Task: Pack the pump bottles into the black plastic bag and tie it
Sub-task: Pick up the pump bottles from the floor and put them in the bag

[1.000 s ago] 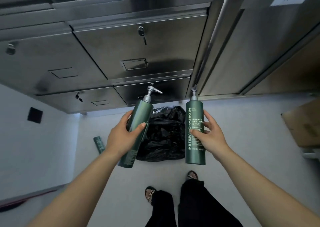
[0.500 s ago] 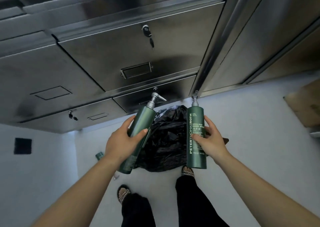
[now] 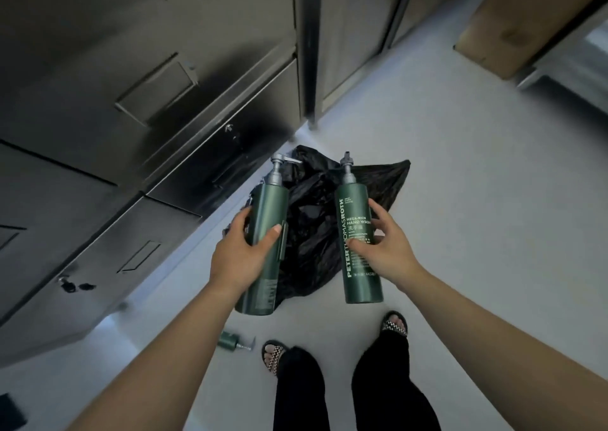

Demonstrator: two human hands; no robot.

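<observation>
My left hand (image 3: 241,255) grips a dark green pump bottle (image 3: 268,213) around its middle, pump head pointing up and away. In my right hand (image 3: 383,249) is a second green pump bottle (image 3: 355,233), its white lettering facing me. Both bottles hang in the air above a crumpled black plastic bag (image 3: 312,220) that lies on the pale floor against the cabinet base. A third green pump bottle (image 3: 234,343) lies on its side on the floor near my left foot, partly hidden by my left forearm.
Steel drawer cabinets (image 3: 138,108) with key locks fill the left and top. A cardboard box (image 3: 513,25) stands at the upper right. My sandalled feet (image 3: 393,323) and black trousers are at the bottom centre on the pale floor (image 3: 477,200).
The view has tilted down and turned, so the cabinets slid up and left. Both hands with their bottles have come lower and closer to the bag. My feet have stepped forward.
</observation>
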